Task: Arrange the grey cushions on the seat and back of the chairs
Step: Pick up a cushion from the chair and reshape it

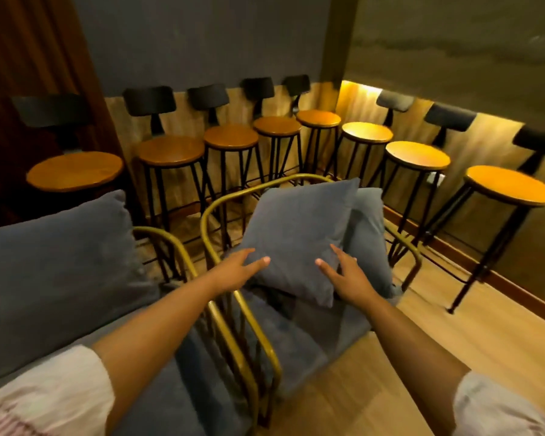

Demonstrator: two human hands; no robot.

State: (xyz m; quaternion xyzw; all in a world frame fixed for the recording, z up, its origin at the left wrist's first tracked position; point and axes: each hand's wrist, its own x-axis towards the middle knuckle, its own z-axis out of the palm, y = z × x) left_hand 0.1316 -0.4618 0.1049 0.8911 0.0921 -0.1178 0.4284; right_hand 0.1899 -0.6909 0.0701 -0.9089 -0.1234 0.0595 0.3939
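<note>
A square grey cushion (296, 234) leans tilted against the back of the right gold-framed chair (221, 202). A second grey back cushion (368, 234) stands behind it, partly hidden. The chair's grey seat cushion (312, 335) lies below. My left hand (236, 272) touches the tilted cushion's lower left edge with fingers spread. My right hand (343, 275) rests against its lower right part, fingers apart. Neither hand grips it. On the left chair (170, 243) a large grey back cushion (54, 269) stands upright.
A row of several bar stools (170, 152) with round wooden seats and black backs lines the wall behind the chairs, continuing along the right wall (510, 187). Wooden floor (453, 325) lies to the right of the chairs. A brown curtain (29, 58) hangs at far left.
</note>
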